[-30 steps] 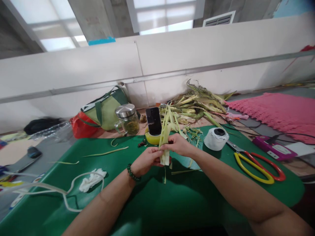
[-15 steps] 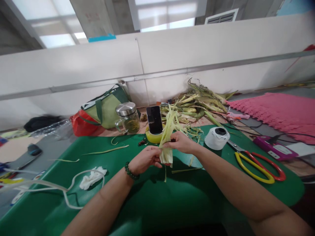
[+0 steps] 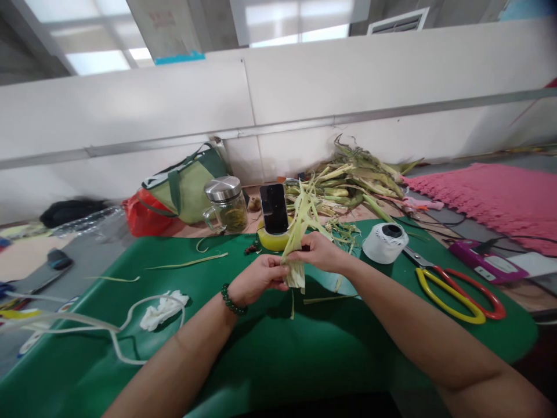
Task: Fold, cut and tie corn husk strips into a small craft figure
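Both of my hands hold one bundle of pale green corn husk strips (image 3: 300, 223) upright above the green mat (image 3: 278, 348). My left hand (image 3: 256, 280), with a dark bead bracelet on the wrist, pinches the bundle's lower part. My right hand (image 3: 319, 252) is closed round the bundle a little higher, from the right side. The strips fan out above the hands and the cut white base hangs below them.
Behind the hands a phone (image 3: 274, 208) leans in a yellow tape roll beside a lidded glass jar (image 3: 227, 205). A husk pile (image 3: 352, 180) lies at the back. A white roll (image 3: 385, 242), red-and-yellow scissors (image 3: 455, 290), a pink mat (image 3: 487, 194) are right; white cord (image 3: 108, 331) and tissue left.
The husk bundle has tilted slightly to the right and risen a little in the hands. Both hands keep their hold; the view shifted a bit.
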Motion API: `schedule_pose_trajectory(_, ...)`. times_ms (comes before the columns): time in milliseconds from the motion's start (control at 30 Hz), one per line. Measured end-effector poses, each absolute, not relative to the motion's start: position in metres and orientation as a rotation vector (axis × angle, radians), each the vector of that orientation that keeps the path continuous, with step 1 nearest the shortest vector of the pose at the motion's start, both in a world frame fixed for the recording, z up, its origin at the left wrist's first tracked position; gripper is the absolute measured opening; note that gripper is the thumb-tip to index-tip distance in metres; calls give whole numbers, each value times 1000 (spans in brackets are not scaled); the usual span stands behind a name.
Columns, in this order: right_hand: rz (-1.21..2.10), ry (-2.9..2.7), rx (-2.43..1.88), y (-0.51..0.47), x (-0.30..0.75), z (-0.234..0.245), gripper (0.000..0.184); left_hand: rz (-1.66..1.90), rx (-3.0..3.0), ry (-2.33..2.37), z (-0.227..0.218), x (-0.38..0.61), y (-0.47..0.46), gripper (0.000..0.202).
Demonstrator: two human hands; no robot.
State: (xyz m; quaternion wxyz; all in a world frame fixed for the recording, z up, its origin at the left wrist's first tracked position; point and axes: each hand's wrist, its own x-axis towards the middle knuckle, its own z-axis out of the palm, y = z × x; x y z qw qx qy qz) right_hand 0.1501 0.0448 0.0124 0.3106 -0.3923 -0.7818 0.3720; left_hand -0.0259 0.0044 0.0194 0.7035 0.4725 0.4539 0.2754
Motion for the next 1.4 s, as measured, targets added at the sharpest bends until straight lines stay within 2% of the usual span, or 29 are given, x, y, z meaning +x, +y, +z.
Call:
schedule_pose_trajectory(300, 1006, -2082, -963, 45, 150, 6, 23, 615, 1153, 1103, 22, -21, 4, 13)
schedule_pose_trajectory(767, 825, -2090, -1119, 42, 147, 10, 32, 653, 1115, 1062, 18, -24, 5, 27)
schedule_pose_trajectory(967, 765, -2108, -1150, 39, 147, 14, 26, 669, 1146, 1107, 19, -22, 4, 24)
schedule_pose_trajectory(1200, 1216, -1938, -980, 44, 147, 7, 26, 619, 1172, 1080, 22, -22, 3, 17)
schedule_pose_trajectory(1400, 1432, -1802, -858, 49, 147, 3, 30, 615, 1135, 1041, 20, -24, 3, 23)
